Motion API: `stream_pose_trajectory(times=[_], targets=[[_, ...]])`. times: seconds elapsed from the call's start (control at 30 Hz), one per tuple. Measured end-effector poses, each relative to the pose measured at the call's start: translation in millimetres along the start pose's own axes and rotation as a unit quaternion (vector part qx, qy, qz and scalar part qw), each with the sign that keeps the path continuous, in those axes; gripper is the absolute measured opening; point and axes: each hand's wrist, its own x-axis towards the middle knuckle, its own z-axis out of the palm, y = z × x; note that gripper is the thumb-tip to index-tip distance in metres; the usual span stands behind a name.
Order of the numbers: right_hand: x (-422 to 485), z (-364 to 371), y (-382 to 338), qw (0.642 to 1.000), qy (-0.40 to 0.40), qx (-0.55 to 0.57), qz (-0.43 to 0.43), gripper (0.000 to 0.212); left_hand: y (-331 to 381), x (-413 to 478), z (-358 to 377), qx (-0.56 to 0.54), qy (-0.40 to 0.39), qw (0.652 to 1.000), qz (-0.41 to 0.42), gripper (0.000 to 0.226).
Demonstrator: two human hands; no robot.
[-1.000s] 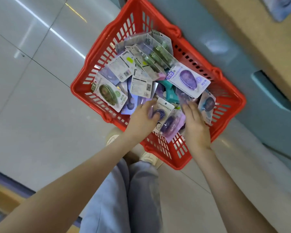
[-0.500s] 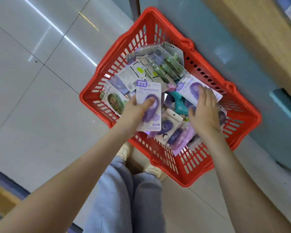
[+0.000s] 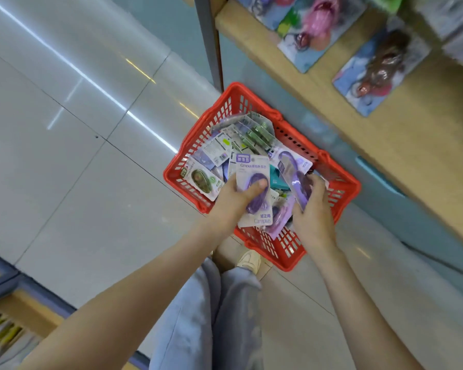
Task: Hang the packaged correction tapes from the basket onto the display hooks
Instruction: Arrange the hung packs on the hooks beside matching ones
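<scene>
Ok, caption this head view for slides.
Left hand grips a purple tape pack, right hand a second pack, over the red basket.

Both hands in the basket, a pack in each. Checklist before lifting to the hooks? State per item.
1. Left hand grip on the Campus pack: thumb across the blister, ok.
2. Right hand grip on the second purple pack: fingers curled round it, pack tilted, ok.
3. Both packs free of the pile in the red basket: cannot tell, their lower edges overlap other packs.
4. Hang holes clear: cannot tell, too small to see.
5. Target hook in view: not ok, only the shelf and other goods show.
</scene>
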Motion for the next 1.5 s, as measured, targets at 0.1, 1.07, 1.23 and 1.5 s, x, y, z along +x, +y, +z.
stream_pose_trajectory(times=[0.1, 1.07, 1.23, 1.5], targets=[[-54, -53, -54, 0.993, 0.035, -0.093, -0.065, 0.083, 58, -73, 21, 0.022, -0.052, 0.997, 0.056, 0.024], [-467, -549, -185, 0.874, 0.382, -0.056, -0.295, 0.073, 256, -635, 286, 0.151, -0.381, 0.800, 0.439, 0.025], [-479, -599, -210, 0.832, 0.433, -0.059, -0.342, 0.073, 302, -665, 289, 0.125, -0.316, 0.799, 0.496, 0.031], [-466, -653, -341, 0.744, 0.530, -0.073, -0.400, 0.074, 437, -694, 244, 0.074, -0.264, 0.757, 0.594, 0.025]])
